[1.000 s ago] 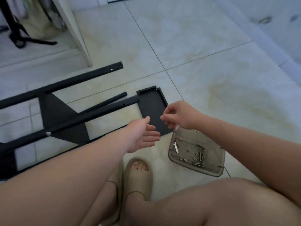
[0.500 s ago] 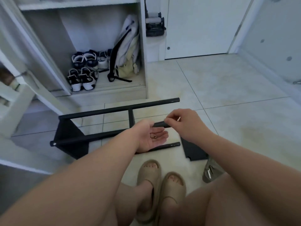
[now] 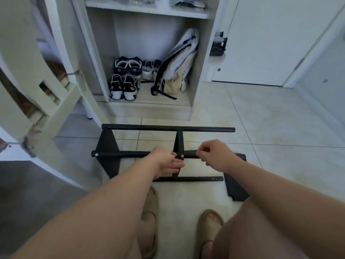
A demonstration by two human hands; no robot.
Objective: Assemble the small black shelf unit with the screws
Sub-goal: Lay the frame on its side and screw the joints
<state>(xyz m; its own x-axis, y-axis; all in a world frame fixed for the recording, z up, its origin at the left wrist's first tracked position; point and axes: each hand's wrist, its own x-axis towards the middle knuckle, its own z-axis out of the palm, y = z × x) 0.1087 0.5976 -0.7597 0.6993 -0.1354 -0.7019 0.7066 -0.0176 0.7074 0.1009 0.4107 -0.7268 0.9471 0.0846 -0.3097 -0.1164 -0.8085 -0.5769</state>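
The black shelf frame (image 3: 168, 128) lies on its side on the tiled floor, with three long tubes joined by flat panels. A silver screw head (image 3: 182, 156) shows where the middle panel meets the middle tube (image 3: 130, 153). My left hand (image 3: 167, 163) grips that middle panel just below the joint. My right hand (image 3: 212, 154) is at the middle tube's right end, fingers curled in a pinch on a small screw that they hide. A loose black shelf panel (image 3: 237, 187) lies flat at the right.
An open white cabinet (image 3: 197, 90) stands behind the frame, holding shoes (image 3: 123, 86) and a backpack (image 3: 179, 68). Its door (image 3: 37, 81) swings out at the left. My feet in beige slippers (image 3: 211, 221) are just in front of the frame.
The view has tilted up from the screw tray, which has left the frame. My left hand went from palm-up to the frame's middle panel. My right hand moved to the middle tube's end.
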